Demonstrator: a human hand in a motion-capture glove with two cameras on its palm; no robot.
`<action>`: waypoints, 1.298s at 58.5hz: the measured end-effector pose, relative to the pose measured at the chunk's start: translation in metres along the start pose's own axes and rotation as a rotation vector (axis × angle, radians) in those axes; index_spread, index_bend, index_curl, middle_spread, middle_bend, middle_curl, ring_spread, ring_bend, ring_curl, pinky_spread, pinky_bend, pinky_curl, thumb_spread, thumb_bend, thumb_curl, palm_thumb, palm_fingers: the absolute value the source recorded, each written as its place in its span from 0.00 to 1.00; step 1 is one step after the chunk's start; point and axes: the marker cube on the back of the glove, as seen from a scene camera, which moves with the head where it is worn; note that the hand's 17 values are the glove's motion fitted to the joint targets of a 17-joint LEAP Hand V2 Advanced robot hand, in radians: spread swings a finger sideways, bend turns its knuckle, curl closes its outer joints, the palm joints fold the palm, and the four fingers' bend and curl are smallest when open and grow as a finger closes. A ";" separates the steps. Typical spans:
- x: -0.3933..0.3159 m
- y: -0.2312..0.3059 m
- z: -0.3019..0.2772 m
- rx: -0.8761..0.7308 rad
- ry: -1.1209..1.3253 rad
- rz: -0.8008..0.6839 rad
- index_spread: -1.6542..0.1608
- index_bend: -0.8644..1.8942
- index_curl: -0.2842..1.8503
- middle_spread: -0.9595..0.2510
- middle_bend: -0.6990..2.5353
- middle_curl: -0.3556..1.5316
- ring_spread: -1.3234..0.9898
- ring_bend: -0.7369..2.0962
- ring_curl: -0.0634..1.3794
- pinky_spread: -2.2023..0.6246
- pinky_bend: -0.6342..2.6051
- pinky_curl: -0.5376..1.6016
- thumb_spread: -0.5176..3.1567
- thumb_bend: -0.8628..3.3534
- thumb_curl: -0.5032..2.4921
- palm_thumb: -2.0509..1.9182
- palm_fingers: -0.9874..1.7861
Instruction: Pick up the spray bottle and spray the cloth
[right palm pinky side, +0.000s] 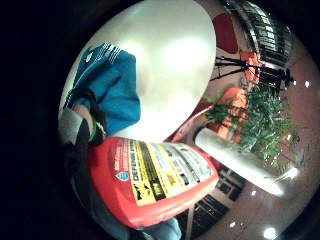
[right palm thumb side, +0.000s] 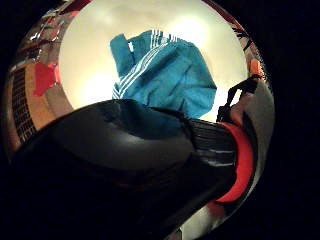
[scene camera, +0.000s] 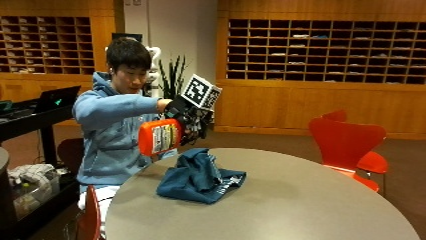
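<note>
- Person in a light blue hoodie (scene camera: 110, 135) is seated at a round grey worktop (scene camera: 299, 200).
- The black-gloved right hand (scene camera: 190, 117) is raised above the near edge of the worktop, fingers curled round the neck and trigger end of the orange plastic spray bottle with a yellow-and-white label (scene camera: 160, 136).
- The bottle is off the worktop and tilted: its body points back toward the person's chest, and the black spray head (right palm thumb side: 125, 165) faces down and forward.
- Thumb-side palm view: the black head fills the near field, with the orange body just behind it. The crumpled teal cloth with white stripes (right palm thumb side: 165, 80) lies past it on the worktop.
- Little-finger-side palm view: the bottle's labelled body (right palm pinky side: 150, 177) sits close to the palm, and the cloth (right palm pinky side: 107, 87) is seen beyond it on the pale worktop.
- Outside view: the cloth (scene camera: 200, 177) lies bunched on the worktop, below and slightly ahead of the bottle. It is not touching the bottle or the hand.
- I cannot tell whether any spray is coming out.
- The other hand is hidden behind the bottle and sleeve.
- Surroundings: an orange moulded chair (scene camera: 346, 142) stands at the far side of the worktop. Wooden pigeonhole shelving (scene camera: 319, 50) covers the back wall, and a green potted plant (scene camera: 173, 75) stands behind the person.
</note>
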 end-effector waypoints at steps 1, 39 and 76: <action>-0.001 0.000 -0.002 0.011 -0.012 -0.011 0.78 0.45 0.38 0.65 0.38 0.44 0.48 0.42 0.34 0.67 0.29 0.43 0.16 0.20 0.42 0.76 0.85; -0.155 -0.005 -0.072 0.657 -1.305 -0.443 0.78 0.45 0.38 0.65 0.38 0.43 0.48 0.42 0.34 0.67 0.29 0.43 0.16 0.20 0.42 0.76 0.85; -0.260 -0.081 -0.011 0.618 -1.453 -0.357 0.78 0.44 0.38 0.66 0.38 0.43 0.48 0.42 0.34 0.67 0.29 0.43 0.16 0.20 0.42 0.77 0.84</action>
